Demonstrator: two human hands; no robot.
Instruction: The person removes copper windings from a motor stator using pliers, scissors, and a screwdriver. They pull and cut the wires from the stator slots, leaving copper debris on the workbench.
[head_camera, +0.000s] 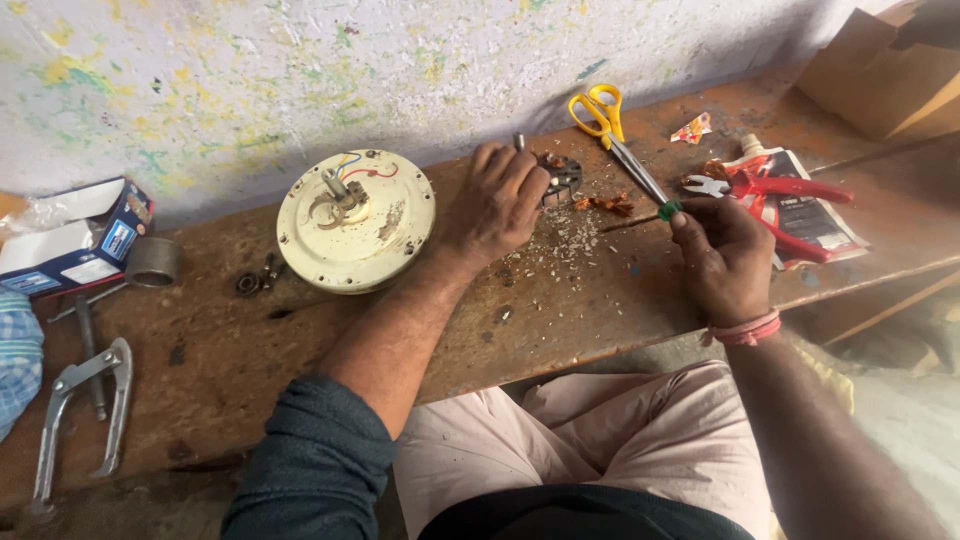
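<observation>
While the left hand (497, 203) closes over a small dark round metal part (562, 178) on the worn wooden bench (300, 360), the right hand (722, 258) grips a thin green-handled screwdriver (650, 215) pointing toward it. Pale shavings (565, 240) lie between the hands. Yellow-handled scissors (605, 125) rest just behind, red-handled pliers (765, 190) to the right, and a cream round motor housing (355, 220) to the left.
</observation>
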